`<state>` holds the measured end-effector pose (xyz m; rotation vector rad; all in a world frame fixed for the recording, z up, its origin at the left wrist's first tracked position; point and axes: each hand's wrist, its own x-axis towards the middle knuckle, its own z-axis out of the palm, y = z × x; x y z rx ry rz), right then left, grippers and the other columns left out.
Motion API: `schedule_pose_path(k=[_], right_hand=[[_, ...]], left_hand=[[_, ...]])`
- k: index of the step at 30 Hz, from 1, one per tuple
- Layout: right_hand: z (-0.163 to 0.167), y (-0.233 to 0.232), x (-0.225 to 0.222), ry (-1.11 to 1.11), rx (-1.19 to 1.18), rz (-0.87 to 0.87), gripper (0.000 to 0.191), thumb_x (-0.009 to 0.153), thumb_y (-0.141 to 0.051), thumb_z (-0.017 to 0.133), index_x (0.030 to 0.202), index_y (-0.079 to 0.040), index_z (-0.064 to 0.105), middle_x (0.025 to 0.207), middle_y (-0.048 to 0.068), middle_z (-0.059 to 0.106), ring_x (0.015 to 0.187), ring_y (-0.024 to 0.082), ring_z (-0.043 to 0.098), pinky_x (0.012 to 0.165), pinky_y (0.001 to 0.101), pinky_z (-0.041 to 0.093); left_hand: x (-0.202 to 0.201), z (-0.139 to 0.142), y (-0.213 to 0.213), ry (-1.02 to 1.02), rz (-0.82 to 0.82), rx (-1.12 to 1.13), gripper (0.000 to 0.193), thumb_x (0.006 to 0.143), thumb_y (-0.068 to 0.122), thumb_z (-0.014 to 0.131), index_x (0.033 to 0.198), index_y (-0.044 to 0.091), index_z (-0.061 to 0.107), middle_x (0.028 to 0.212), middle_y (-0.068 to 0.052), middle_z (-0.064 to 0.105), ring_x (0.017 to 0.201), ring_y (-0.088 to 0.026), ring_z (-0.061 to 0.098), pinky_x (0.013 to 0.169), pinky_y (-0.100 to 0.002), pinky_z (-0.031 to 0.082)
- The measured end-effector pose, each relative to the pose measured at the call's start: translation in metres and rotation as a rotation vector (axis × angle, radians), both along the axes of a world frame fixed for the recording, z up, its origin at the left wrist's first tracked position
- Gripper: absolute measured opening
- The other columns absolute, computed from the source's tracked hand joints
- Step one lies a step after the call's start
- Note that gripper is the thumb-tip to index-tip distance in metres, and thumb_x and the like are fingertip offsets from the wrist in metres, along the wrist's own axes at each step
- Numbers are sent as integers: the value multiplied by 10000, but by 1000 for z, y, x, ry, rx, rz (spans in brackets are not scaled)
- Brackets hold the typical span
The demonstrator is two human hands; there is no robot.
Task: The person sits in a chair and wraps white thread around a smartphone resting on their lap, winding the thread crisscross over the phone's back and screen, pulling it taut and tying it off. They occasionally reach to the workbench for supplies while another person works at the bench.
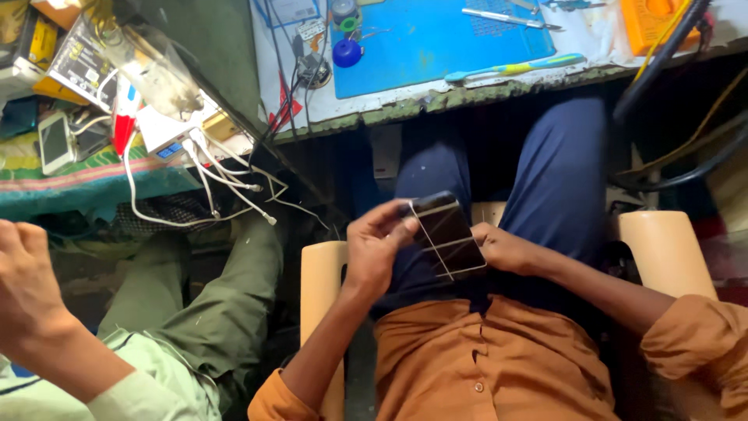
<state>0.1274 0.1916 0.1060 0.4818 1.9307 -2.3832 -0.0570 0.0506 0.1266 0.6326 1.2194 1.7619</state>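
My orange shirt [483, 359] lay nearest; my left hand [374, 245] and right hand [502, 248] pinched the dark phone [448, 234] by opposite edges, steadying it over my lap.

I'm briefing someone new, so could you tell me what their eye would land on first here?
First, the dark phone held over the lap at centre, the left hand and right hand gripping its sides. Next, the bright blue mat on the bench above, and the tangle of white cables at left.
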Motion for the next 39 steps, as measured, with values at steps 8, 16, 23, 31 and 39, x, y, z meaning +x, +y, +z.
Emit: schedule_pose_path(k=[8, 16, 23, 31, 39], right_hand=[[-4, -14, 4, -112, 234, 67, 270, 952, -206, 665, 1094, -9, 783, 989, 13, 790, 923, 79, 675, 823, 236, 526], [11, -23, 9, 86, 622, 44, 227, 922, -134, 673, 1097, -14, 754, 901, 100, 815, 782, 153, 770, 697, 274, 576], [59, -23, 16, 241, 1213, 169, 122, 814, -159, 751, 902, -76, 768, 735, 117, 728, 660, 316, 708, 564, 414, 547], [87, 10, 35, 356, 1565, -33, 125, 780, -146, 723, 905, -138, 732, 672, 46, 592, 594, 256, 649, 500, 400, 495], [82, 16, 33, 388, 1579, -140, 122, 797, -134, 735, 918, -140, 720, 668, 29, 595, 601, 236, 651, 490, 386, 487]], left_hand=[[-45, -5, 1, -116, 196, 58, 333, 953, 8, 696, 1264, -89, 627, 1075, -119, 744, 876, -143, 704, 701, -266, 569], [-47, -14, 8, -49, 269, -28, 285, 958, 28, 671, 1229, -56, 652, 987, -74, 751, 798, -96, 704, 666, -247, 585], [-23, -11, 4, 449, 225, -5, 269, 969, 25, 695, 1224, -60, 696, 1021, -64, 779, 911, -70, 709, 768, -213, 565], [19, -19, -5, 339, -212, -99, 348, 940, 10, 684, 1287, -4, 652, 1030, -60, 755, 916, -86, 709, 799, -224, 570], [22, -7, -9, 526, -388, -165, 341, 970, 52, 657, 1309, 21, 635, 1045, -94, 701, 885, -102, 642, 757, -261, 543]])
